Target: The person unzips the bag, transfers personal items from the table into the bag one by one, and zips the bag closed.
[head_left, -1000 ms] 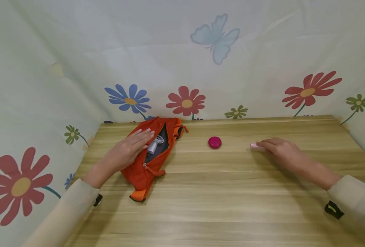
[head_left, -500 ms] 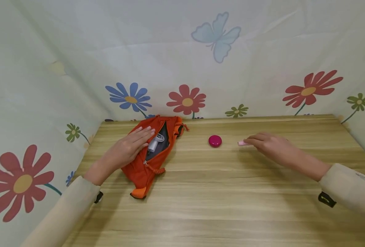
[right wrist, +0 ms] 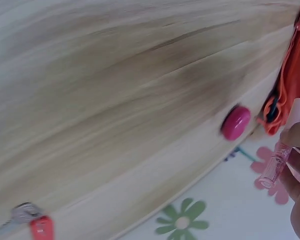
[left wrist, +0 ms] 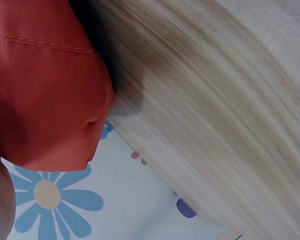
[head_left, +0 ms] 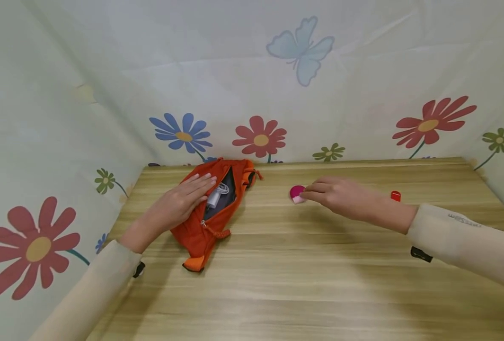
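Lip gloss tube (right wrist: 276,164) pinched in the right hand (head_left: 339,196), we see, while the left hand (head_left: 179,203) lies straight-fingered on the red-orange pouch (head_left: 218,221)!

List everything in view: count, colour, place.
Backdrop: 1, whitish, patterned, back and sides
Table: 1, light brown, in front of backdrop
Bag: 1, orange-red, unzipped, table's left
Corded plug: 1, white, inside bag
Round case: 1, magenta, mid-table
Tag: 1, red, table's right
Key-like item: 1, silvery, blurred, beside tag
Tube: 1, pink, held above table
Sleeves: 2, cream, either side
Wrist fittings: 2, black, at sleeve cuffs
Hands: 2, left hand resting on bag, right hand pinching tube
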The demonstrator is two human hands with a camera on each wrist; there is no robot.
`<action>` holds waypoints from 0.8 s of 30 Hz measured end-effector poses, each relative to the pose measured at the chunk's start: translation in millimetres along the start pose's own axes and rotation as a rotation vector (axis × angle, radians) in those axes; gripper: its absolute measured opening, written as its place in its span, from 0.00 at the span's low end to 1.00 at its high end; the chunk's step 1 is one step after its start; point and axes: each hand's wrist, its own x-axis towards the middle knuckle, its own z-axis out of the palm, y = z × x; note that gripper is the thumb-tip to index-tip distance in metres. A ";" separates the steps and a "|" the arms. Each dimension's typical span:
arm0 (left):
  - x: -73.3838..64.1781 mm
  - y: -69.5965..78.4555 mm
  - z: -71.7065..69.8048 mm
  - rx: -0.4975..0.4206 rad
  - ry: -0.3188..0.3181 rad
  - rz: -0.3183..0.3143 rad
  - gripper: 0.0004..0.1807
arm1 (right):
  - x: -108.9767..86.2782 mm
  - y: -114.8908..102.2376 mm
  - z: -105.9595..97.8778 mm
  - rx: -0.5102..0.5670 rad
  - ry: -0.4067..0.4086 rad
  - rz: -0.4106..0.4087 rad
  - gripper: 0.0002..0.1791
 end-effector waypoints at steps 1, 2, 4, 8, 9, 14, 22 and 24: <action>0.4 -0.2 0.0 0.002 0.001 0.003 0.26 | 4.2 -1.2 0.0 0.005 -0.004 -0.007 0.29; 0.8 -0.4 -0.2 0.004 0.003 0.005 0.26 | 8.3 -2.4 -0.1 0.007 -0.006 -0.015 0.29; 1.4 -0.8 -0.1 0.006 0.008 0.009 0.27 | 17.0 -4.4 0.0 0.013 0.000 -0.035 0.28; 3.0 -0.9 0.5 -0.001 0.010 0.011 0.27 | 35.4 -7.4 -0.2 0.011 0.009 -0.082 0.25; 3.2 -0.9 0.8 -0.002 0.007 0.010 0.27 | 40.3 -8.0 0.2 0.013 0.003 -0.090 0.25; 2.5 0.5 0.5 -0.009 -0.005 -0.008 0.28 | 68.1 -11.2 3.2 0.069 -0.029 -0.099 0.24; 1.4 0.8 -0.3 -0.018 0.015 -0.011 0.31 | 108.5 -14.7 23.1 0.140 -0.080 0.078 0.24; 0.3 1.0 -0.5 -0.019 0.011 -0.014 0.32 | 117.3 -15.8 29.0 0.177 -0.080 0.118 0.23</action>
